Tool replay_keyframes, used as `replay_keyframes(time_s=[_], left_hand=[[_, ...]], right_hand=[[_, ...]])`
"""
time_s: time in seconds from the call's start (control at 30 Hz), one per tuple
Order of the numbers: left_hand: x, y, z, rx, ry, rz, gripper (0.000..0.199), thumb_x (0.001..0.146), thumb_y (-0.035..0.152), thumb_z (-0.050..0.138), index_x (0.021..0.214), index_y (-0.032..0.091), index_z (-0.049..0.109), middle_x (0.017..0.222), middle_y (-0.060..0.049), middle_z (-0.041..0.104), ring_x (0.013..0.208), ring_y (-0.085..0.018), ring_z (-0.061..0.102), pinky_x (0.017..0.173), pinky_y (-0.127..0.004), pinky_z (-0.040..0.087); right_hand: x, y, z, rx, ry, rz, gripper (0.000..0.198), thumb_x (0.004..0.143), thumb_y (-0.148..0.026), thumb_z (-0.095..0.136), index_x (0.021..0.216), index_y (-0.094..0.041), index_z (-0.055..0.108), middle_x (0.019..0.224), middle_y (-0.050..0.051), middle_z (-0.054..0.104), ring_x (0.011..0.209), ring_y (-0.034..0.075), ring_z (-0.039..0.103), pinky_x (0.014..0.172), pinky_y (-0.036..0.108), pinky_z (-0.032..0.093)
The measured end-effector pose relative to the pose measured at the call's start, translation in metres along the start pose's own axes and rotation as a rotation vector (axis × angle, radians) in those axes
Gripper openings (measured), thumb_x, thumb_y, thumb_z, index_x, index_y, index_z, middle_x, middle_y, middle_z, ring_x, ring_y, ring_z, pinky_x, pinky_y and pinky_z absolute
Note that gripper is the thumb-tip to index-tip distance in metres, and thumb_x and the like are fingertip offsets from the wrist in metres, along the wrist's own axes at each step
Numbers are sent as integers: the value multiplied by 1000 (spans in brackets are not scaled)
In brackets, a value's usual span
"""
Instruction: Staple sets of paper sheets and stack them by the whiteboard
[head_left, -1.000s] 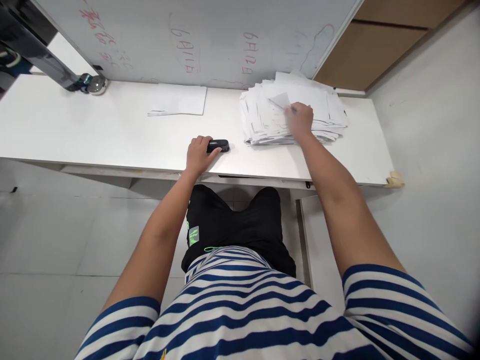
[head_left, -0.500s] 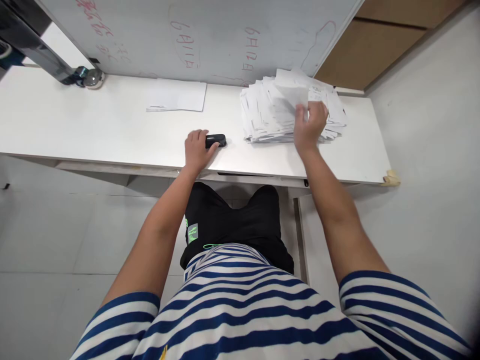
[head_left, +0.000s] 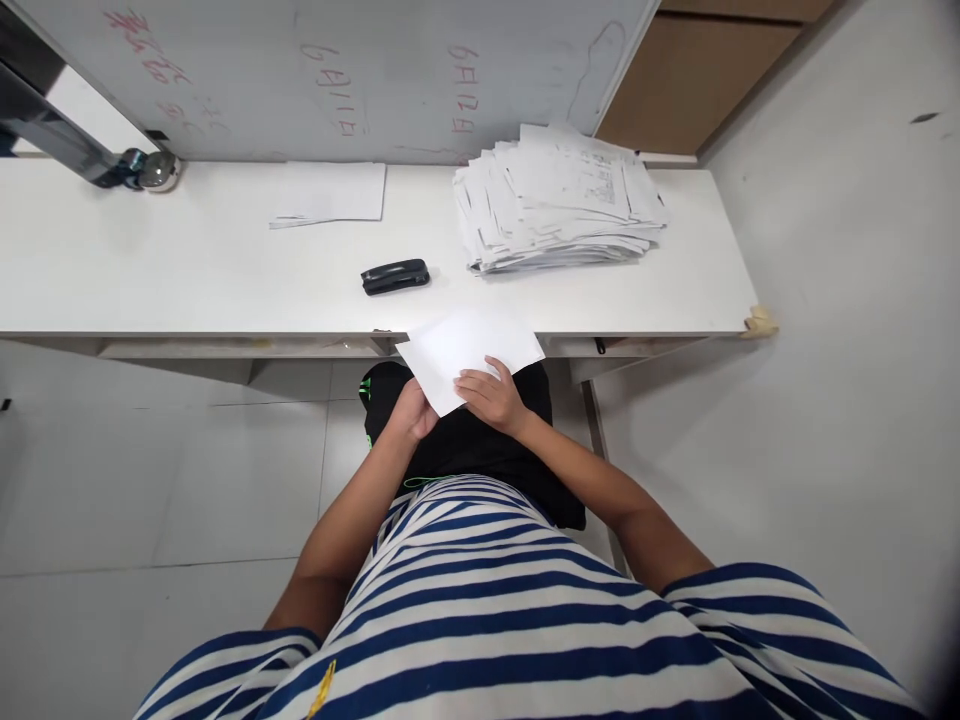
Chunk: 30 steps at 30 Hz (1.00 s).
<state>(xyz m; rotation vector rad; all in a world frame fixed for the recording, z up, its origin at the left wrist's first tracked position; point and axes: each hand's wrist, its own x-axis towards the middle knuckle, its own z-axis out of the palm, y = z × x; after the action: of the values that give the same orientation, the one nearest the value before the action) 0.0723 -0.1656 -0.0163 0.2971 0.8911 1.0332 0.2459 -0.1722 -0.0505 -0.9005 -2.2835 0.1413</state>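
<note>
Paper (head_left: 465, 345) — plain white; stapler (head_left: 395, 277) — solid black; shirt (head_left: 480, 600) blue-and-white striped.

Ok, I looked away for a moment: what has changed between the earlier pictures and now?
The left hand let go of the stapler and drew back. The right hand left the big pile, moving back and leftward. Both hands now hold paper at the front of the desk. The stapler, pile and smaller stack stay put.
</note>
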Motion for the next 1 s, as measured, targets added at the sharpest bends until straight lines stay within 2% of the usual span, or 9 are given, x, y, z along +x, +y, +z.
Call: replay_keyframes(time_s=[0.13,0.23,0.37,0.47,0.6,0.67,0.77,0.83,1.0], left_hand=[[13,-2,-9,9,139,39,22,69,14,75,91,15,76,98,-11,81,103,-30,76,96,-42,61],[20,-1,-5,33,216,29,21,71,18,78,92,16,75,93,-9,82,99,-29,77,92,-41,63],[17,5,8,9,127,11,36,87,49,70,110,21,74,108,-7,81,108,-27,74,88,-37,63],[16,6,13,42,23,28,57,86,70,63,116,22,72,115,-8,79,111,-28,72,88,-37,62],[23,-1,6,241,72,171,53,69,50,89,107,17,72,105,-10,80,106,-28,73,95,-38,58],[27,-2,1,331,65,241,51,67,47,90,105,17,73,104,-9,80,106,-27,73,97,-40,56],[29,9,1,446,-40,302,47,73,50,86,107,19,75,109,-8,79,108,-26,72,99,-39,54],[27,24,7,517,-124,341,45,77,52,83,109,20,76,112,-8,79,108,-26,72,99,-39,54],[24,69,36,654,-224,496,45,78,58,81,104,22,77,106,-7,79,107,-27,72,97,-41,56]], right_hand=[[1,3,-12,38,-162,117,24,99,-26,56,114,-32,73,129,4,74,127,25,67,122,57,37],[3,4,-17,8,-135,212,30,99,-26,55,123,-31,72,138,7,69,133,29,62,123,59,34],[5,-2,-16,-71,-65,308,33,101,-27,51,127,-30,70,141,7,67,136,29,60,124,59,30],[5,-15,-14,-76,-65,347,31,101,-33,52,127,-30,70,143,9,65,135,32,59,123,60,30],[3,-19,-18,-38,-34,407,35,97,-47,60,127,-32,69,142,10,66,133,36,59,126,68,17],[-1,-5,-24,-22,131,556,43,95,-53,61,132,-33,64,145,11,62,138,37,54,126,71,12],[-6,31,-36,139,502,873,69,90,-65,60,148,-31,48,153,17,52,146,36,45,121,69,28],[-6,50,-49,380,618,974,82,87,-71,60,154,-31,37,153,18,50,145,34,46,115,63,41],[25,61,-93,710,524,799,94,80,-75,67,158,-36,30,144,12,59,135,28,57,113,52,48]])
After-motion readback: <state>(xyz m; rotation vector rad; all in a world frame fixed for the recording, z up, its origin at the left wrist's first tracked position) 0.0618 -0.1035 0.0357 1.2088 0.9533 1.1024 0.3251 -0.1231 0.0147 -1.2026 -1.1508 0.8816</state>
